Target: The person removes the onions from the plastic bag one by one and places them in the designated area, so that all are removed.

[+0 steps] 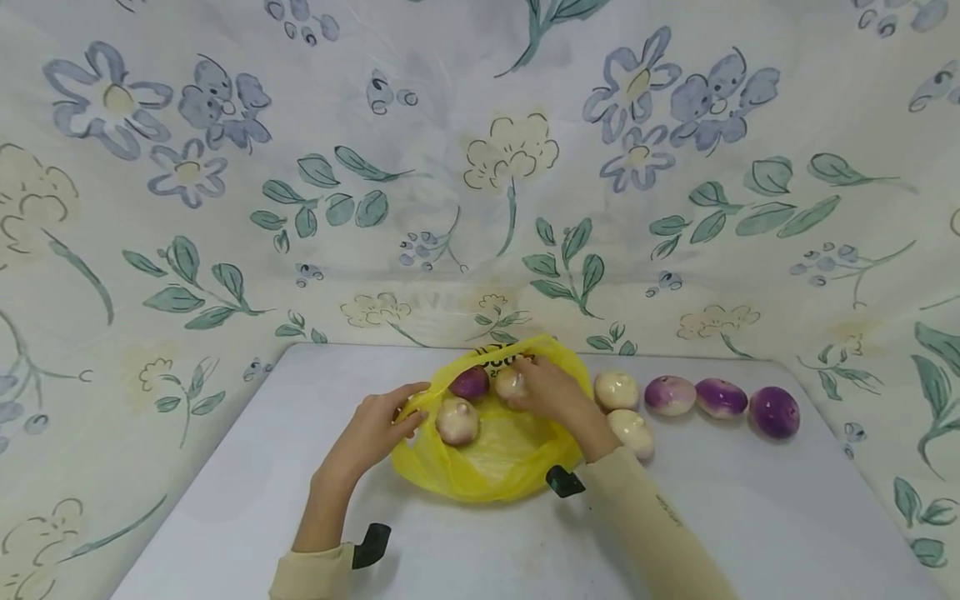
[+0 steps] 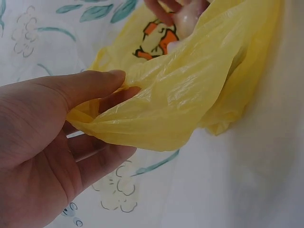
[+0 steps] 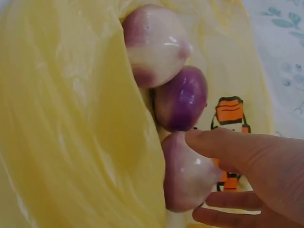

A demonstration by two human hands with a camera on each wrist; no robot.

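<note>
A yellow plastic bag (image 1: 487,479) lies on the table with its mouth spread wide. My left hand (image 1: 378,429) holds the left edge of the mouth, the film between thumb and fingers in the left wrist view (image 2: 102,111). Inside the bag are a deep purple onion (image 1: 470,382), a pale onion (image 1: 457,422) with a small pointed tip, and a whitish-purple onion (image 3: 187,173). My right hand (image 1: 551,392) reaches into the bag and grips that last onion, thumb on one side and fingers on the other. The onions sit close together in the right wrist view.
Right of the bag are two whitish onions (image 1: 617,391), one nearer me and partly behind the right forearm. Farther right, a row holds a pink-purple onion (image 1: 670,396), a purple one (image 1: 722,398) and a dark purple one (image 1: 775,412). Floral cloth (image 1: 450,167) rises behind the white table (image 1: 255,467).
</note>
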